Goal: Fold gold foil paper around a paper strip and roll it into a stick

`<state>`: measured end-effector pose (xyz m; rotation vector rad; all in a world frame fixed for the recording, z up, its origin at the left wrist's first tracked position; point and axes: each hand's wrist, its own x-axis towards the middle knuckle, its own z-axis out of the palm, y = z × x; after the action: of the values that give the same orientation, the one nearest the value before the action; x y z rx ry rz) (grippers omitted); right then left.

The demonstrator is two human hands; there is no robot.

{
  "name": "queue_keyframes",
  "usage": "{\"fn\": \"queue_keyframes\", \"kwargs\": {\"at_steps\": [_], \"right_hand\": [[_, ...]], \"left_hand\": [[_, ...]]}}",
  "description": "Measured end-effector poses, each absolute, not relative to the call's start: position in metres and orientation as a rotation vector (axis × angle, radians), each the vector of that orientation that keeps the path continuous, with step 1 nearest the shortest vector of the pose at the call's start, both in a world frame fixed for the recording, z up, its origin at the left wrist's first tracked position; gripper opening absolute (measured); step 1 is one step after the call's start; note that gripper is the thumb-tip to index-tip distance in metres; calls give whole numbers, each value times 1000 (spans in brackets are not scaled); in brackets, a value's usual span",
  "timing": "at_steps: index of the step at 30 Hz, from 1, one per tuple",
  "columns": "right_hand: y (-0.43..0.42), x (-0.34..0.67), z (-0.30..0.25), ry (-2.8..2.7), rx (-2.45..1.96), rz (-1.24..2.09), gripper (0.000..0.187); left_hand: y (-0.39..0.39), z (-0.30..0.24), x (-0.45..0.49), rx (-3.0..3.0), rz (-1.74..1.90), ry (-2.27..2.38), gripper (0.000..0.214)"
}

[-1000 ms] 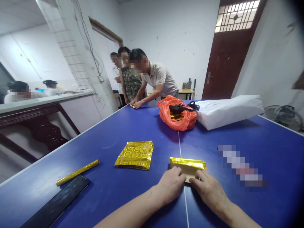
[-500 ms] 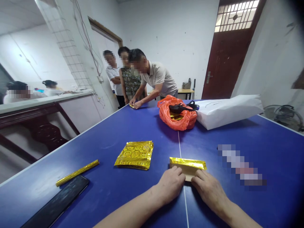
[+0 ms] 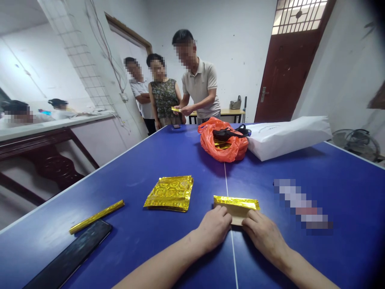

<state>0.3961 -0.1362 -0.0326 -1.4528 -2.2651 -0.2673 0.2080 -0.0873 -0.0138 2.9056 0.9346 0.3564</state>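
Observation:
A sheet of gold foil paper point(image 3: 237, 212) lies on the blue table in front of me, its plain tan side up and its far edge showing a gold strip. My left hand point(image 3: 217, 224) has its fingers curled on the sheet's left near part. On the right near part, my right hand point(image 3: 259, 229) grips the paper the same way; the thumbs are mostly hidden. Left of my hands rests a stack of embossed gold foil sheets point(image 3: 170, 193). Farther left is a rolled gold foil tube point(image 3: 98, 216), beside a black phone point(image 3: 72, 253).
An orange plastic bag point(image 3: 224, 150) holding gold sheets and a black strap point(image 3: 230, 133) sits mid-table, beside a white paper bag point(image 3: 288, 136). A blurred-out object point(image 3: 303, 206) lies to the right. At the far end, a standing person point(image 3: 200, 84) holds a gold piece; two others stand beside.
The person at the far end has straightened up and lifted a gold piece off the table. My hands stay on the foil paper, with almost no visible movement.

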Motion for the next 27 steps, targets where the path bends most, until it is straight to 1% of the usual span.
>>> {"fn": "queue_keyframes", "kwargs": {"at_steps": [5,11,15,19,25,27], "right_hand": [[-136,398,-30,-2211,-1509,-120,18],[-135,400,-24,-2191,-1538,43,17],[-135,401,-21,-2217,-1574,92,20],[-135,403,-20,-2176,-1648,146,16],[-135,404,-18,-2192,-1697,150,24],[-135,404,-18,-2184,-1726,146,22]], "left_hand": [[-83,-12,204,2731,362,950,7],[-77,-9,203,2564,327,1028,10],[-75,-9,202,2541,340,1022,14],[-75,-8,202,2536,325,1032,16],[-76,-5,202,2551,272,1049,18],[-76,-5,202,2540,254,1058,17]]}}
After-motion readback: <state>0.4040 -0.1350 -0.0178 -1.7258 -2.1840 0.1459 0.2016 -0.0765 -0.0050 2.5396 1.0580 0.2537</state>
